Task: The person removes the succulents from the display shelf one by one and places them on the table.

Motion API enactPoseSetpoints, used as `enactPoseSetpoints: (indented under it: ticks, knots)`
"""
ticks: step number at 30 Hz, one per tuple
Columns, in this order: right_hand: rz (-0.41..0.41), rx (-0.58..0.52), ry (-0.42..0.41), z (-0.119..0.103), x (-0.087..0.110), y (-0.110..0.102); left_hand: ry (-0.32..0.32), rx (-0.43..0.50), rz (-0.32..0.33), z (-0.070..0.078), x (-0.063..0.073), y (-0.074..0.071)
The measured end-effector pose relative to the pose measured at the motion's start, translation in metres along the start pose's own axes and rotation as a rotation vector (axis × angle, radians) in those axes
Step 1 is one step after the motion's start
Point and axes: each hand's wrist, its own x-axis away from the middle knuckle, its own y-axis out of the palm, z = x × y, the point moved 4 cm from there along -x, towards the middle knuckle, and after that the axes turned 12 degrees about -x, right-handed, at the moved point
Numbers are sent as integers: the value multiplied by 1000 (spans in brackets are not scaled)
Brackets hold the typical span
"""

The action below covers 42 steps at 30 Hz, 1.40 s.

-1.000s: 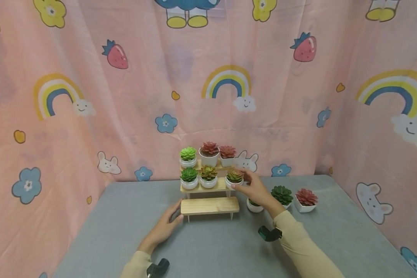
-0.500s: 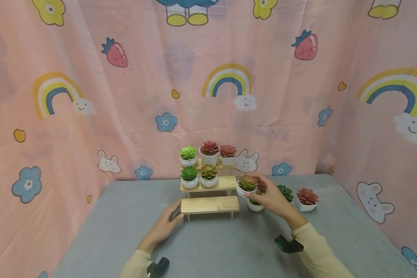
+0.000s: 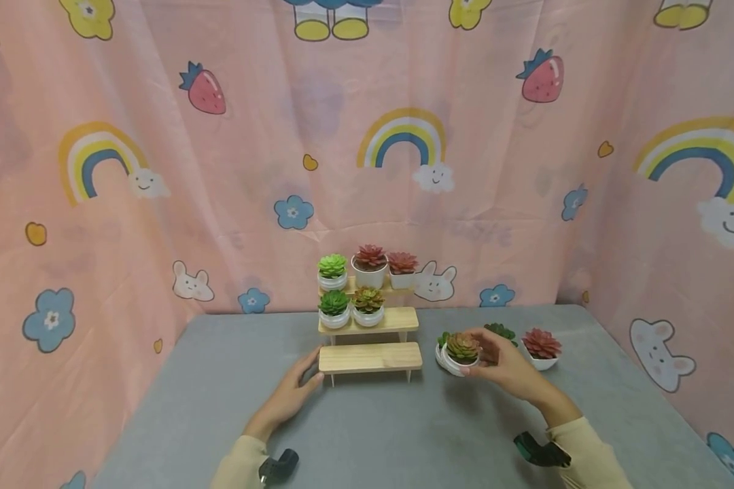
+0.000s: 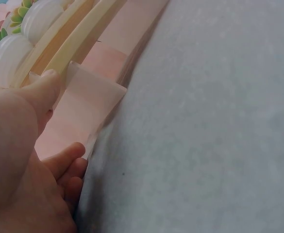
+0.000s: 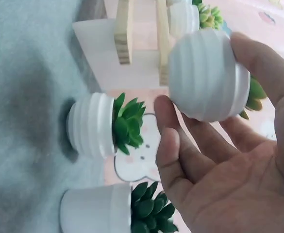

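In the head view my right hand (image 3: 508, 367) holds a small potted succulent (image 3: 463, 347) with reddish-green leaves. The right wrist view shows its ribbed white pot (image 5: 207, 75) between thumb and fingers, lifted off the table. Another green succulent in a ribbed pot (image 5: 93, 125) stands on the table close by, mostly covered in the head view. My left hand (image 3: 287, 394) touches the left end of the lowest step (image 3: 370, 358) of a wooden tiered stand, its thumb (image 4: 47, 87) at the board's edge. Nothing stands on that step.
The middle step (image 3: 400, 318) bears a green succulent (image 3: 334, 307) and a yellowish-red one (image 3: 368, 305). On the top step stand a light green succulent (image 3: 332, 270) and two red ones. Right of my right hand are a dark green succulent (image 3: 500, 331) and a red one (image 3: 541, 346).
My right hand has taken the reddish-green succulent from the right end of the middle step and moved it right and down, beside the stand. The left hand has stayed in place.
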Motion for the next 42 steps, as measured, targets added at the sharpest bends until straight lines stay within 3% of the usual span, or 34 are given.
enactPoseSetpoints:
  ticks: [8,17,25,42]
  knots:
    - [-101,-35,80,16,9,0,-14,-24,-10,-2,1,1]
    - [-177,-104,65,21,13,-2,-2,-16,-1,-1,2,0]
    - [-326,-162,36,34,15,4,-17,8,-1,2,3,-1]
    - [-326,-133,51,52,12,7,-14,1,-4,-1,0,0]
